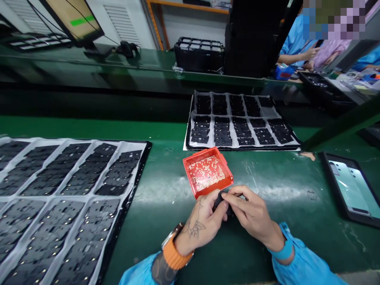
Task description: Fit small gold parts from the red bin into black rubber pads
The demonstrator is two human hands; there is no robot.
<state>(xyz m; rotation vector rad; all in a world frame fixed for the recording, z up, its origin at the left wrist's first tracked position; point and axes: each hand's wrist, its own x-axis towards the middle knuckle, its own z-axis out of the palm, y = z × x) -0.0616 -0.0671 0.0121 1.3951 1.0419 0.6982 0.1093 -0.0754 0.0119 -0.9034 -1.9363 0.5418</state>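
Black part (219,199) sits in left hand (205,217), direction and long axis hidden.

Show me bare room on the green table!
Tabletop is mostly bare between the left black tray and red bin, and between the right hand and the tray of mint-green panels. It's crowded at the bin's near edge, by the left hand.

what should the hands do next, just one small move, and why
Probably press lightly on the black part with the right hand: its fingertips are at the part, which the left hand grips. Whether those fingertips hold a small piece is hidden, though the red bin of tiny pieces sits just beyond.
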